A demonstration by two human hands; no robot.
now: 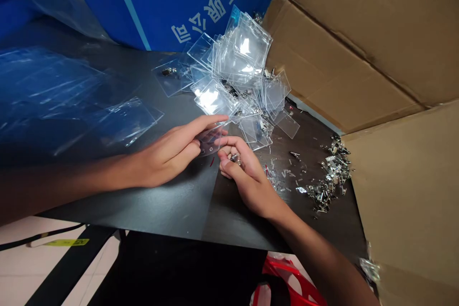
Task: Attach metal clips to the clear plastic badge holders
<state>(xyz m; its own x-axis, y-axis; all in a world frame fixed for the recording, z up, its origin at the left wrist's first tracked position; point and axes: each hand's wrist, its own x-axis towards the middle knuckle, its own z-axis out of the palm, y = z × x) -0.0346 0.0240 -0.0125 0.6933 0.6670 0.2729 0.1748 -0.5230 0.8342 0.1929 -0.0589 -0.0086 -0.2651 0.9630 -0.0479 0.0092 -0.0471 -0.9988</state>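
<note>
Over the middle of the dark table, my left hand (181, 150) is closed on a clear plastic badge holder (210, 146), whose punched holes face my right hand. My right hand (244, 172) is closed around a small shiny metal clip (234, 158), largely covered by the fingers; its index fingertip is at the badge holder. Just beyond both hands lies a heap of clear badge holders (251, 45), with metal clips among them. On the right of the table is a pile of loose metal clips (332, 177).
Small clear strips (283, 174) are scattered right of my right hand. Clear plastic sleeves (46, 91) cover the table's left. Cardboard (340, 43) walls the right side, and a blue printed panel (172, 0) stands behind. Something red (297, 282) is below the front edge.
</note>
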